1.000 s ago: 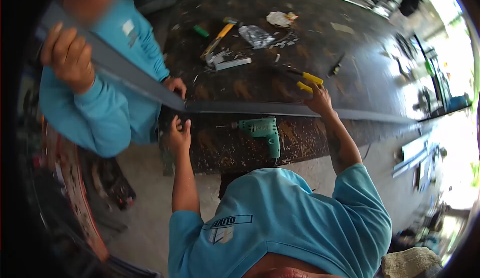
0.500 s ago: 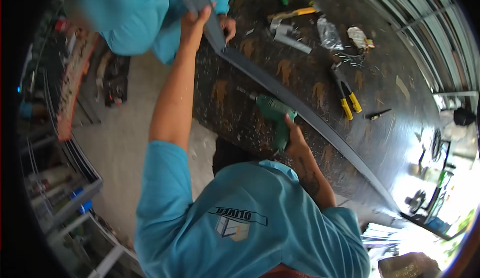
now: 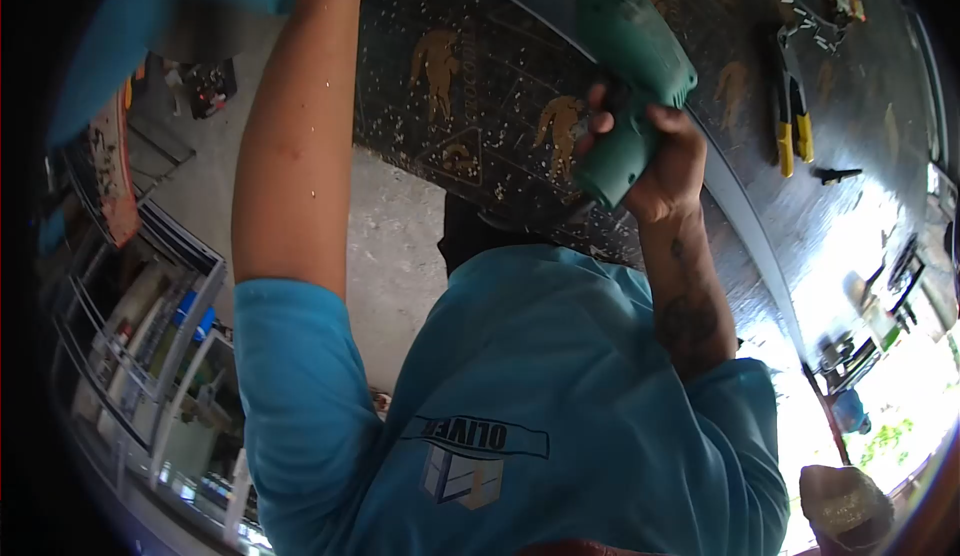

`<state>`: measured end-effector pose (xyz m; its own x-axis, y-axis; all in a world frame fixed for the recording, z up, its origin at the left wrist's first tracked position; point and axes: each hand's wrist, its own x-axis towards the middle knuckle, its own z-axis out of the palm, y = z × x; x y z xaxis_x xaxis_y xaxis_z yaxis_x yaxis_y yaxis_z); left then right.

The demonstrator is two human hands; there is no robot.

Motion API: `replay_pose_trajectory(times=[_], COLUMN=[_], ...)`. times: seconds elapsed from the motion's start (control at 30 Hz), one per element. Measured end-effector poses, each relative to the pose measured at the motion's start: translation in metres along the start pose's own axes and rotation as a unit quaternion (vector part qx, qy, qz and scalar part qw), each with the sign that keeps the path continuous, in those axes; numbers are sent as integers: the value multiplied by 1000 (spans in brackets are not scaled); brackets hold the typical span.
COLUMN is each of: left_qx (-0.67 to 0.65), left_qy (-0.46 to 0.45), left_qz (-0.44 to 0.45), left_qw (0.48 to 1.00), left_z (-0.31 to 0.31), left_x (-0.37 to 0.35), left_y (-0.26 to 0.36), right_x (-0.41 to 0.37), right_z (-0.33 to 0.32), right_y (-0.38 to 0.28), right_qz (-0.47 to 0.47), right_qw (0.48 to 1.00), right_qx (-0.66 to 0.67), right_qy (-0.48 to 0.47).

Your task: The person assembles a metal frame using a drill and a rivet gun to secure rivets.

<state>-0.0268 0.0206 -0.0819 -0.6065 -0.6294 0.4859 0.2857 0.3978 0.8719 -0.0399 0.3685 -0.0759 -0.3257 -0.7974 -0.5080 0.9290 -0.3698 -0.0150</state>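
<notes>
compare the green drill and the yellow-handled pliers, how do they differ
The green drill is gripped in the right hand, off the table; the yellow-handled pliers lie flat on it, untouched. The drill is bulky and green all over; the pliers are slim, yellow only at the handles. Both are tools.

A: Cut off at an edge?
B: Left hand: lies beyond the top edge, only the left forearm (image 3: 290, 126) shows. Drill (image 3: 630, 46): nose cropped there too.
A: Hidden or unclear?
B: Metal strip (image 3: 745, 226): one stretch sits behind the right hand (image 3: 665, 161). Shelf goods (image 3: 150, 316): blurred, unidentifiable. Small dark tool (image 3: 835, 173): too small to name.
</notes>
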Motion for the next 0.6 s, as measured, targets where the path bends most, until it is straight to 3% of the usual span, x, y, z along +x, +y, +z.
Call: replay_pose_trajectory(times=[0.13,0.17,0.23,0.27,0.3,0.33,0.47,0.6], left_qx=[-44,-268,-463,-285,-88,-87,-119,-66], left_qy=[13,134,250,149,36,52,79,121], left_qz=[-13,-105,-189,-94,8,-32,-54,-57], left_qw=[999,948,829,942,995,994,988,989], left_z=[1,-13,-8,8,17,16,12,18], left_x=[1,7,11,2,-1,-1,2,2], left_y=[-22,-49,-49,-19,-1,-2,-18,-13], right_x=[34,40,49,52,55,56,64,69], right_z=[13,13,12,15,17,18,17,18], right_y=[4,4,6,5,2,-1,-4,-3], right_qz=[-6,-12,17,14,17,28,37,35], right_qw=[998,998,997,994,995,993,989,990], right_qx=[-63,-57,-58,-82,-77,-95,-120,-106], right_qy=[18,21,56,66,62,70,73,81])
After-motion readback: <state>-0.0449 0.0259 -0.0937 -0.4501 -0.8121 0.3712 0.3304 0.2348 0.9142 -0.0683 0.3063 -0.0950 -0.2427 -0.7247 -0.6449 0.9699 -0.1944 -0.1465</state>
